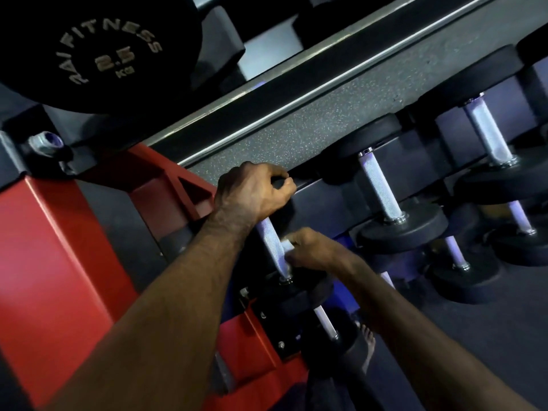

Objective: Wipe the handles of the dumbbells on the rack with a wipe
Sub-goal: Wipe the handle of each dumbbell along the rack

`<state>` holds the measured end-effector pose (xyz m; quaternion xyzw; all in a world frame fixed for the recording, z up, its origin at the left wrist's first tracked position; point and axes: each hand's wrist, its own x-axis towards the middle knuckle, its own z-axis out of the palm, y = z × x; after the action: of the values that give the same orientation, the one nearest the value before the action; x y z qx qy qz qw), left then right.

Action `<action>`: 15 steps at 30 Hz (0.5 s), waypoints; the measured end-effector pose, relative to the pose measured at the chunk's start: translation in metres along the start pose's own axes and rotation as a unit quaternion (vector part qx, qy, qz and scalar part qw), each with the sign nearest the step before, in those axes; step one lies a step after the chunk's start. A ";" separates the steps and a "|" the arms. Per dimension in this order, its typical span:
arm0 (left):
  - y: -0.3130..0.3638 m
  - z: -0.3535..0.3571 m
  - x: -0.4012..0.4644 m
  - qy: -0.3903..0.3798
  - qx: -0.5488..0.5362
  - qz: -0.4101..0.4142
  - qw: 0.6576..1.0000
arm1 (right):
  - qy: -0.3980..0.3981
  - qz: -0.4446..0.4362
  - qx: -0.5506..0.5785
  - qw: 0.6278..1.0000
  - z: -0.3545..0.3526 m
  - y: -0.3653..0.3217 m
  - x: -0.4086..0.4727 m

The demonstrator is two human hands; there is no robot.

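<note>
Wipe (287,247): a small white wad pinched in the fingers of the right hand (312,250) and pressed against the lower part of the knurled handle (272,247), just above that handle's near collar
Handle: bright metal, slanting from upper left to lower right, belonging to the leftmost dumbbell on the middle shelf of the rack (166,185); its far end is hidden behind the left hand (252,192)
Right hand: fingers curled together round the wipe, knuckles up, forearm running off to the lower right
Left hand: fingers curled over the far black head of the same dumbbell, beside the rack's red brace; how tightly they grip cannot be told
Near head (299,292): black disc directly below the wipe, at the front of the shelf
Neighbouring dumbbells (381,189): to the right of the wiped handle along the same shelf, each with a silver knurled bar between black heads, untouched by either hand
Upper shelf: above the wiped handle, a black dumbbell end (98,51) lettered "FITNESS 2.5 KG"
Lower shelf: below the wiped handle, further pale bars (326,321) and dark heads
Floor (296,134): speckled dark rubber seen behind the rack
</note>
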<state>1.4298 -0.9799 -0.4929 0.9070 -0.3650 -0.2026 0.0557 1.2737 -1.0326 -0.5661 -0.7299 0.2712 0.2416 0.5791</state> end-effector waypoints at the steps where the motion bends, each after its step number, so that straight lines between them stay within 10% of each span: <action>1: -0.001 0.002 0.001 0.007 -0.002 -0.001 1.000 | -0.016 0.003 -0.009 1.000 -0.001 0.004 -0.002; 7: -0.002 0.010 0.004 0.020 -0.031 -0.012 0.999 | 0.096 -0.033 0.156 0.983 -0.005 -0.028 0.013; 12: -0.001 0.011 0.003 0.029 -0.037 -0.007 0.999 | 0.026 -0.036 -0.005 0.999 0.007 0.016 0.004; 15: -0.001 0.010 0.001 0.028 -0.044 -0.006 0.999 | 0.064 -0.052 0.107 0.991 0.010 0.010 0.005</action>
<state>1.4271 -0.9799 -0.5026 0.9113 -0.3482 -0.1933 0.1042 1.2700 -1.0252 -0.5786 -0.6912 0.2933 0.1334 0.6469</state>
